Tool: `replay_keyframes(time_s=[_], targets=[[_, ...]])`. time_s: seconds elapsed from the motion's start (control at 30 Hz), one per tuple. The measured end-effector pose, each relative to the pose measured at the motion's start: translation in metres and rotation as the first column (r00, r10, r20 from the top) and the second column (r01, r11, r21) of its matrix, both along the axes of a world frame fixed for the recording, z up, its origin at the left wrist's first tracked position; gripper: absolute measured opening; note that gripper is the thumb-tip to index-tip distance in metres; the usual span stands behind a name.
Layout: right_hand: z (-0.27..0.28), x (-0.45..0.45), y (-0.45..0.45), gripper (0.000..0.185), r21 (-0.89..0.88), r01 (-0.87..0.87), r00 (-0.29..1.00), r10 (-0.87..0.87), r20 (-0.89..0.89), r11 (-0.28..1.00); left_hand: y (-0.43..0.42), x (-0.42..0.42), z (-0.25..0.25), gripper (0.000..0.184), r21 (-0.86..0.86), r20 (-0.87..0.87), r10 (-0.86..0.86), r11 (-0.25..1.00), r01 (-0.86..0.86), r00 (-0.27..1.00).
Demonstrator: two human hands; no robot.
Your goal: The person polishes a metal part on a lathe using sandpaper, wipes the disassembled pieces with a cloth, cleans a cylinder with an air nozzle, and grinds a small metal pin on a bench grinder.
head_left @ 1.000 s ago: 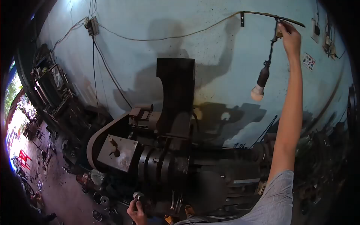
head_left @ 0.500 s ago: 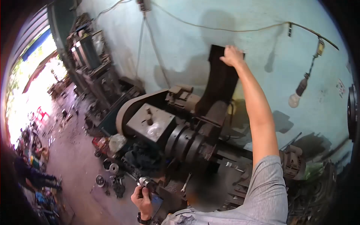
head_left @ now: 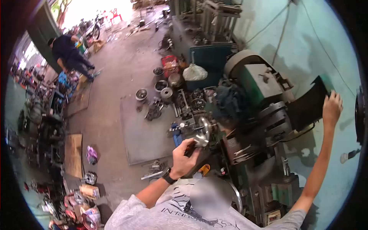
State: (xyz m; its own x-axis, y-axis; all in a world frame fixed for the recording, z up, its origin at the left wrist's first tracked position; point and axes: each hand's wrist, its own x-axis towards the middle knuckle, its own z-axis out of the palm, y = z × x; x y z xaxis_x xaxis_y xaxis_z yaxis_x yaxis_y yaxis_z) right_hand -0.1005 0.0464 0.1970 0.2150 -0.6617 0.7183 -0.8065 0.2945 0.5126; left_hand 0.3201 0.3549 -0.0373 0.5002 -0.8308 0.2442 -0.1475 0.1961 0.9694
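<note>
left hand (head_left: 184, 159): metal part (head_left: 200, 141) (shiny, rounded) | right hand (head_left: 332, 108): curved panel (head_left: 311, 105)

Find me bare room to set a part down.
The grey floor sheet is bare at lower left; metal parts crowd its upper right. Open floor separates that sheet from the wooden board, with a purple cloth near the board. Clutter packs the far left.
</note>
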Motion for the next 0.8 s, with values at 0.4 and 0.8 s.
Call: replay_keyframes(time_s=[0.4, 0.8], targets=[[-0.189, 0.187, 0.154, 0.104, 0.594, -0.461, 0.853, 0.513, 0.093, 0.659, 0.144, 0.1, -0.096, 0.012, 0.337, -0.388, -0.029, 0.926, 0.171, 0.921], [-0.226, 0.237, 0.19, 0.075, 0.622, -0.501, 0.865, 0.379, 0.329, 0.602, 0.166, 0.113, -0.075, 0.039, 0.414, -0.486, 0.079, 0.898, 0.15, 0.87]])
